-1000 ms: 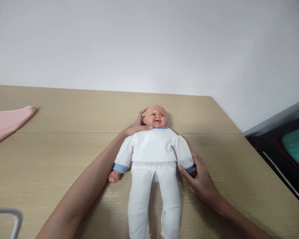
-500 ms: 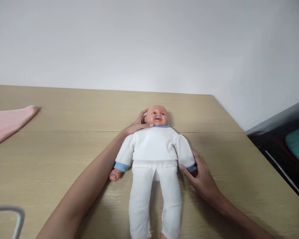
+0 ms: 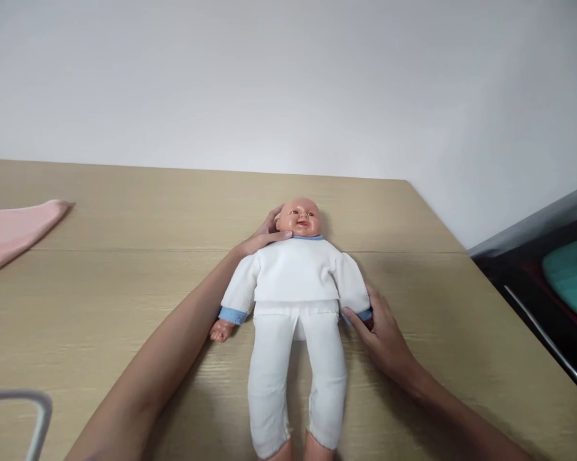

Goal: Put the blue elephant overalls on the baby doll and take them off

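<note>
A baby doll lies face up on the wooden table, its bald head toward the far side. It wears a white top with blue collar and cuffs, and white trousers; its feet run out of the bottom of the view. My left hand cups the doll's head and neck from the left, thumb by the collar, the other fingers partly hidden behind the head. Lower down, my right hand is wrapped round the doll's cuff and hand on the right side, covering most of that doll hand.
A pink cloth lies at the table's left side. A light grey bent bar shows at the lower left. Beyond the right table edge is a dark chair-like object with a teal item. A white wall stands behind the table.
The view has shifted slightly, so the doll and table sit a little higher in it and more of the doll's lower legs shows. Both hands keep their hold.
</note>
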`<control>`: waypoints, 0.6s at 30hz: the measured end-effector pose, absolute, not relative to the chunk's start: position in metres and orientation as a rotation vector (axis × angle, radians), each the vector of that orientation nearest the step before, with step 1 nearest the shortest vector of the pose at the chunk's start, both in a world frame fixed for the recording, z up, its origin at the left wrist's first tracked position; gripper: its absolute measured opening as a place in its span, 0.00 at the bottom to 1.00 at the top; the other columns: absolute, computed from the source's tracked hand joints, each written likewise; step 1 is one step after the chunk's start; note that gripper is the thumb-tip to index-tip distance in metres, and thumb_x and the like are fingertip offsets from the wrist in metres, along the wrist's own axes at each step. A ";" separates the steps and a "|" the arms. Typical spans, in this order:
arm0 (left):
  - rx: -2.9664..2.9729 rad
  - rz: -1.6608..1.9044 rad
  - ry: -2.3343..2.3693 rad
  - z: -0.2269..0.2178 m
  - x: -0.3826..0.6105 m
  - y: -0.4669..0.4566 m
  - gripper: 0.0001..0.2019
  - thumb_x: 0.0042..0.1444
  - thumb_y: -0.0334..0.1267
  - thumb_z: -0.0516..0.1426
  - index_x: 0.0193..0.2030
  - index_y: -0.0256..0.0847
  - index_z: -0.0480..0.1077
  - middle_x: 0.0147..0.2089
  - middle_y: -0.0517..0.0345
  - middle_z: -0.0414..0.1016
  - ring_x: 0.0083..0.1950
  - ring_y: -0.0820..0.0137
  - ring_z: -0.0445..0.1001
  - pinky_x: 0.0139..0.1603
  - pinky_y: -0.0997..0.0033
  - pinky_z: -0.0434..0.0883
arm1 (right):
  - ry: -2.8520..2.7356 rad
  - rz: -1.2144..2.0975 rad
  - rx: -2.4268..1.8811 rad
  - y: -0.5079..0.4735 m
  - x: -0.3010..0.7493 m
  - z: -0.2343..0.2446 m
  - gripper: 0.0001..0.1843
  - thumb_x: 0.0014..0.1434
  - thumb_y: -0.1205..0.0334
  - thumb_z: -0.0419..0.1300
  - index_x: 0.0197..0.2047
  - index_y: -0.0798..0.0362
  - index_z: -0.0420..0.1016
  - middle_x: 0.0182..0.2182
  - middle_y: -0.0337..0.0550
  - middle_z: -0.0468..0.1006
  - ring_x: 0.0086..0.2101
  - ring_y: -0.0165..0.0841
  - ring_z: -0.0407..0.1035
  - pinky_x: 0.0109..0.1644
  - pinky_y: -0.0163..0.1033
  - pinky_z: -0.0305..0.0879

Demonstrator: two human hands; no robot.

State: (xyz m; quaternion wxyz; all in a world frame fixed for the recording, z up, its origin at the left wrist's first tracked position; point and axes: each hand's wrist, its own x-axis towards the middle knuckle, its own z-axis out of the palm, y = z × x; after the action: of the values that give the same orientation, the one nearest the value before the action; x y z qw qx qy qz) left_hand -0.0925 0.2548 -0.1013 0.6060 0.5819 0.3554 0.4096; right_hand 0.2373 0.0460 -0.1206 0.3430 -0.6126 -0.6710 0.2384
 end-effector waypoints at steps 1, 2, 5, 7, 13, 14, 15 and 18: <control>1.348 0.958 0.823 -0.101 -0.092 0.255 0.65 0.48 0.55 0.77 0.86 0.46 0.47 0.81 0.36 0.65 0.82 0.34 0.63 0.82 0.30 0.60 | -1.738 0.610 -1.590 0.047 0.237 -0.121 0.33 0.73 0.39 0.63 0.72 0.47 0.68 0.63 0.54 0.79 0.62 0.52 0.74 0.68 0.61 0.71; 1.349 0.966 0.828 -0.101 -0.091 0.255 0.65 0.48 0.55 0.76 0.86 0.46 0.47 0.82 0.36 0.64 0.83 0.34 0.62 0.82 0.30 0.60 | -1.733 0.602 -1.589 0.048 0.236 -0.122 0.33 0.72 0.39 0.63 0.72 0.47 0.68 0.63 0.55 0.80 0.62 0.53 0.75 0.68 0.61 0.72; 1.349 0.953 0.838 -0.099 -0.091 0.256 0.65 0.48 0.56 0.76 0.86 0.48 0.46 0.83 0.37 0.63 0.83 0.36 0.63 0.82 0.31 0.61 | -1.706 0.596 -1.577 0.050 0.234 -0.121 0.34 0.71 0.40 0.65 0.72 0.48 0.69 0.62 0.56 0.80 0.60 0.54 0.76 0.65 0.62 0.74; 1.361 0.916 0.845 -0.095 -0.094 0.256 0.66 0.47 0.56 0.76 0.86 0.49 0.45 0.82 0.37 0.64 0.82 0.38 0.65 0.82 0.32 0.62 | -1.678 0.622 -1.528 0.051 0.234 -0.120 0.37 0.70 0.42 0.66 0.75 0.47 0.66 0.66 0.58 0.78 0.62 0.54 0.75 0.64 0.61 0.76; 1.653 1.153 1.260 -0.056 -0.091 0.240 0.37 0.66 0.57 0.63 0.77 0.46 0.61 0.81 0.37 0.63 0.84 0.48 0.58 0.82 0.38 0.59 | -1.554 0.681 -1.383 0.059 0.236 -0.126 0.39 0.72 0.43 0.64 0.79 0.46 0.59 0.75 0.58 0.69 0.68 0.51 0.71 0.70 0.62 0.73; 1.753 1.255 1.393 -0.047 -0.084 0.231 0.28 0.69 0.54 0.61 0.70 0.44 0.67 0.79 0.38 0.67 0.84 0.49 0.58 0.83 0.39 0.56 | -1.528 0.685 -1.379 0.061 0.236 -0.127 0.38 0.73 0.43 0.63 0.78 0.46 0.60 0.74 0.59 0.70 0.68 0.51 0.71 0.70 0.63 0.72; 1.847 1.365 1.507 -0.037 -0.075 0.220 0.20 0.71 0.50 0.59 0.63 0.43 0.72 0.75 0.38 0.71 0.82 0.50 0.60 0.84 0.39 0.53 | -1.504 0.689 -1.376 0.063 0.236 -0.128 0.37 0.73 0.42 0.62 0.78 0.47 0.61 0.74 0.60 0.70 0.68 0.51 0.71 0.71 0.64 0.72; 2.045 1.556 1.496 -0.014 -0.030 0.167 0.09 0.75 0.45 0.56 0.46 0.44 0.73 0.63 0.42 0.80 0.70 0.52 0.72 0.79 0.42 0.58 | -1.466 0.657 -1.375 0.066 0.237 -0.130 0.34 0.75 0.41 0.58 0.75 0.49 0.63 0.70 0.61 0.72 0.66 0.51 0.72 0.70 0.65 0.72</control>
State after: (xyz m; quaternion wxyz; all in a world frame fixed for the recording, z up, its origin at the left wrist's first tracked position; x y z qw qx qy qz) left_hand -0.0298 0.1674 -0.0136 0.0840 0.6853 0.5014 0.5214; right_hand 0.2370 0.0660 -0.1302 0.4914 -0.5664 -0.6037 0.2706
